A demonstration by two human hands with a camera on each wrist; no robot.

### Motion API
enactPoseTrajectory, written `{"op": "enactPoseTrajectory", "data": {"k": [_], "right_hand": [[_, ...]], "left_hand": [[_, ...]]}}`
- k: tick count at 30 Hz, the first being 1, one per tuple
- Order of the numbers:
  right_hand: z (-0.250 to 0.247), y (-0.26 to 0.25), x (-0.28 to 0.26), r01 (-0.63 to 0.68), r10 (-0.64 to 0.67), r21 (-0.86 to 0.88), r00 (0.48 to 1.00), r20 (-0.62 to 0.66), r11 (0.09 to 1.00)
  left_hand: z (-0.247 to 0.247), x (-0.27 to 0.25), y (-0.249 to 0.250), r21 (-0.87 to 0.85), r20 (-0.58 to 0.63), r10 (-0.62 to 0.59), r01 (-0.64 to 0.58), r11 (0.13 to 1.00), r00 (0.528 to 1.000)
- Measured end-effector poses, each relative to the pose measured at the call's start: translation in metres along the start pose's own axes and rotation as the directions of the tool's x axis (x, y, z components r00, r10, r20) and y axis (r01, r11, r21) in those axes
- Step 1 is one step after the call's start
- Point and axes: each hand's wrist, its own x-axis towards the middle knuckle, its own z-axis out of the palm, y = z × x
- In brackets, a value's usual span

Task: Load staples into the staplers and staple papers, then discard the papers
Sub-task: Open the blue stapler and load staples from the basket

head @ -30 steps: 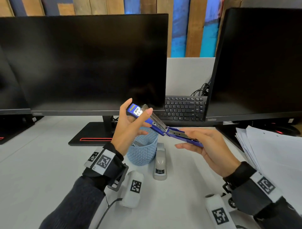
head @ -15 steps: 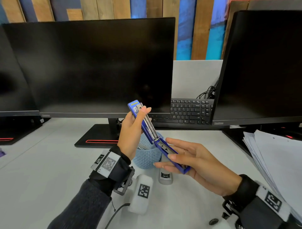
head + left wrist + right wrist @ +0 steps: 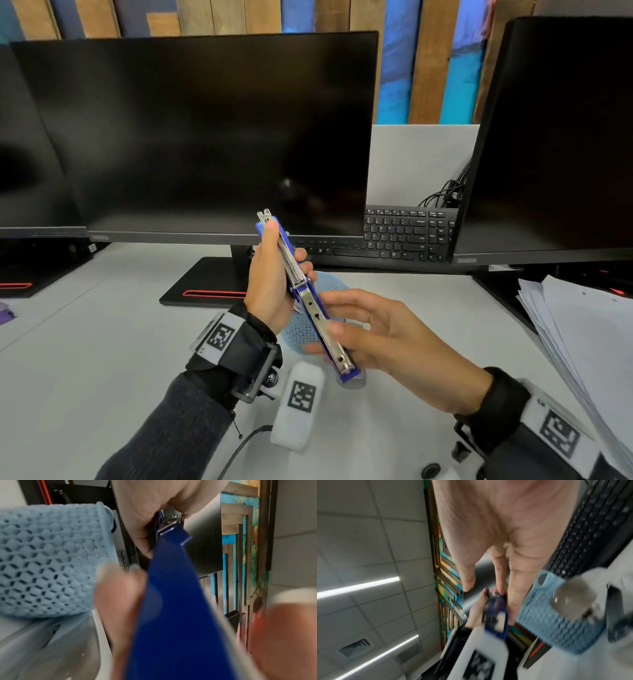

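Observation:
A blue stapler (image 3: 311,303) is swung open almost flat and held steeply on end above the desk, its metal staple channel facing me. My left hand (image 3: 282,257) grips the upper half, thumb near the top end. My right hand (image 3: 329,327) pinches the lower half, thumb on the metal rail and fingers behind. The left wrist view shows the stapler's blue back (image 3: 171,608) close up and blurred. In the right wrist view the stapler (image 3: 496,615) lies beyond my fingers. A grey stapler (image 3: 51,649) lies on the desk by the basket. A paper stack (image 3: 582,329) lies at the right.
A light blue mesh basket (image 3: 301,330) stands on the desk behind my hands. A large monitor (image 3: 205,137) and its stand fill the back, with another monitor (image 3: 555,137) at the right and a keyboard (image 3: 404,236) between them. The white desk (image 3: 102,342) stretches left.
The stapler has swung from a shallow slant to nearly upright and opened flatter. My right hand has dropped lower and nearer to me. The grey stapler is now hidden in the head view.

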Motion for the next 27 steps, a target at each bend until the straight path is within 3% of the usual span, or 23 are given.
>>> {"op": "enactPoseTrajectory", "data": {"k": [5,10,12,15,18,20,24,27], "right_hand": [[-0.028,-0.023,0.019,-0.089,0.077,-0.269,0.996,-0.056,0.959],[-0.04,-0.043,0.061,-0.036,-0.035,-0.551,0.992,-0.119,0.834],[-0.035,-0.042,0.082,-0.015,-0.04,-0.724,0.997,-0.059,0.69],[-0.029,-0.028,0.109,-0.004,0.074,-0.946,0.997,0.022,0.323],[-0.026,-0.016,0.125,-0.055,0.159,-0.995,0.986,-0.042,0.079],[-0.023,-0.013,0.129,-0.064,0.257,-0.997,0.964,-0.071,-0.037],[-0.02,-0.019,0.136,-0.061,0.428,-0.998,0.901,-0.066,-0.026],[-0.015,-0.02,0.145,-0.048,0.535,-0.996,0.841,-0.082,-0.077]], "left_hand": [[-0.004,0.003,0.006,-0.034,0.023,0.002,-0.002,0.999,1.0],[-0.009,0.003,0.013,-0.079,0.039,-0.016,0.019,0.997,0.999],[-0.011,0.003,0.013,-0.105,0.024,-0.026,0.028,0.994,0.999],[-0.013,0.004,0.011,-0.142,0.014,-0.024,0.026,0.99,1.0],[-0.014,0.004,0.011,-0.178,0.002,-0.008,0.008,0.984,1.0],[-0.014,0.005,0.013,-0.213,-0.013,0.014,-0.016,0.977,1.0],[-0.016,0.008,0.018,-0.226,-0.037,0.068,-0.075,0.971,0.997],[-0.019,0.009,0.018,-0.24,-0.021,0.063,-0.066,0.969,0.998]]}}
